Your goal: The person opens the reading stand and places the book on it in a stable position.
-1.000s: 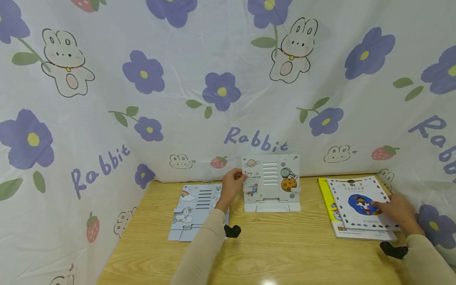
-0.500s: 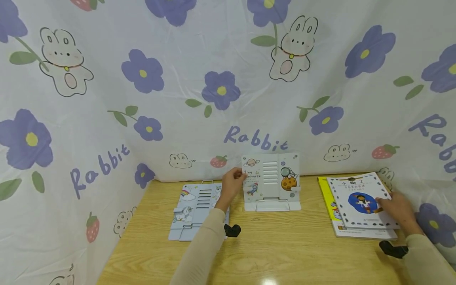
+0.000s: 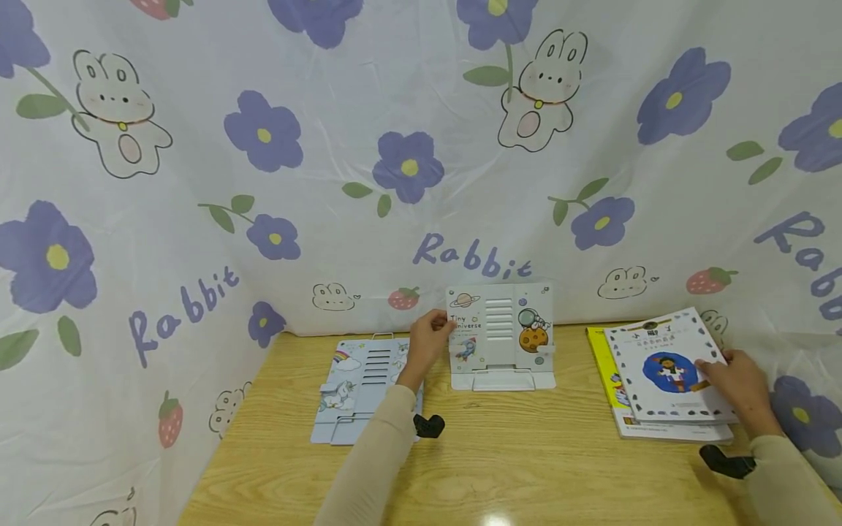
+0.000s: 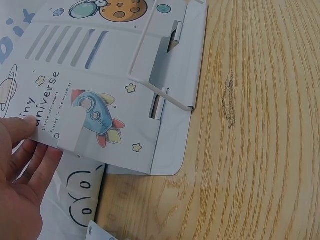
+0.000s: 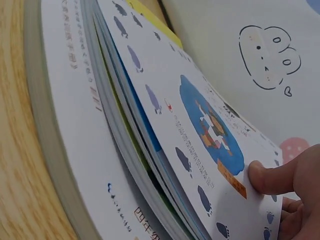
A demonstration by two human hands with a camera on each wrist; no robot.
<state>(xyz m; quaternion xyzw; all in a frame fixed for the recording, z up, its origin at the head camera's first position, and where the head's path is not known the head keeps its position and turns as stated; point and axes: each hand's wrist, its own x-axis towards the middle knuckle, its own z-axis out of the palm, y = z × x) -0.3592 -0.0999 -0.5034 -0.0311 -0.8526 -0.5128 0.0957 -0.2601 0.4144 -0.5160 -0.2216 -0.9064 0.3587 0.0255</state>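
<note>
My left hand (image 3: 430, 340) pinches the left edge of a white book stand (image 3: 500, 336) printed with a planet, a rocket and an astronaut. In the left wrist view, the thumb lies on the front of its panel and the fingers are behind. The stand's panel is tilted up over its base. My right hand (image 3: 740, 383) grips the right edge of a white picture book (image 3: 667, 343), thumb on the cover near the blue oval picture. That edge is raised, and the book lies over a thicker yellow and white book (image 3: 658, 432).
A pale blue book stand (image 3: 351, 383) with unicorns lies to the left, partly hidden by my left forearm. The wooden table (image 3: 526, 467) ends at a white curtain (image 3: 368, 241) with flowers and rabbits behind and at the sides.
The right edge of the white picture book has risen slightly, with my right hand moving up with it. My left hand and the white stand stay in place.
</note>
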